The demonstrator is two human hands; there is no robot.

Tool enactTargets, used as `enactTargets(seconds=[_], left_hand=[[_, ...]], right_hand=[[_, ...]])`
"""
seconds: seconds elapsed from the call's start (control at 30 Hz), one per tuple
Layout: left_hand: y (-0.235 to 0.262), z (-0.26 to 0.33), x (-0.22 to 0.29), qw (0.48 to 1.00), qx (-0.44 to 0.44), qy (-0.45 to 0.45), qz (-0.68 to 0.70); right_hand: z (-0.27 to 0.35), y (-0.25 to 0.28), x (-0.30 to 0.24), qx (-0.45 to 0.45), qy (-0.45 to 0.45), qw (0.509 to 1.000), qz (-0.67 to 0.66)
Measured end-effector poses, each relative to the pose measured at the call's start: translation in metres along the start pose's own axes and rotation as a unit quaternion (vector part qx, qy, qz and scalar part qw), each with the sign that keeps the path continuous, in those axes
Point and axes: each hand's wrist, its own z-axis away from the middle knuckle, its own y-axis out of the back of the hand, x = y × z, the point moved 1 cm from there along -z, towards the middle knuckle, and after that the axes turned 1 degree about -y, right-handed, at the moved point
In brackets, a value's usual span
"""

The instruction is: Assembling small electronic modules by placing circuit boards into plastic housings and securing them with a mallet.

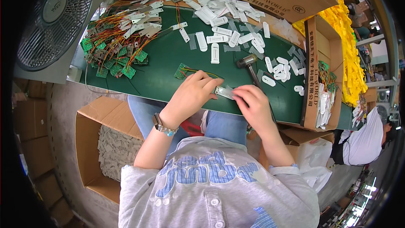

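Observation:
My left hand (195, 92) pinches one end of a small whitish plate (224, 92) just above the table's near edge. At the plate's other end the fingers of my right hand (253, 101) are closed on a thin translucent piece (230, 93) lying against it. Beyond my left hand rests a green circuit board (181, 71); thin red and yellow wires run from it toward the plate. A hammer (247, 61) with a dark head lies past my right hand, its handle running down beside that hand. My fingers partly hide both ends of the plate.
Wired circuit boards and metal plates (126, 38) are heaped at the left, near a large fan (55, 12). White plastic cases (215, 53) and small oval covers (278, 68) are scattered beyond my hands. A cardboard box (310, 76) of wired parts stands at the right.

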Motion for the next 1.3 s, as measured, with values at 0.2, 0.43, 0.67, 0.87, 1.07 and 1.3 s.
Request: enactTargets(seconds=[0.2,0.43,0.67,0.87,1.07,1.3], left_hand=[[0.000,0.002,-0.001,1.000,-0.001,-0.005,0.001],[0.000,0.002,0.000,1.000,0.008,-0.006,0.012],[-0.001,0.001,-0.003,1.000,0.002,-0.002,0.011],[-0.003,0.000,-0.005,0.999,0.000,-0.046,0.005],[-0.003,0.001,-0.007,0.999,0.006,-0.052,-0.006],[-0.004,0.003,-0.008,0.997,0.020,-0.069,-0.021]], right_hand=[[0.004,-0.026,-0.013,0.045,0.048,0.996,0.055],[0.005,-0.029,-0.013,0.054,0.051,0.994,0.079],[0.006,-0.033,-0.003,0.038,0.010,0.999,0.009],[0.007,-0.029,-0.008,0.042,0.048,0.995,0.083],[0.019,0.003,-0.002,0.031,-0.015,0.999,0.033],[0.065,0.056,0.024,-0.051,-0.247,0.953,0.165]])
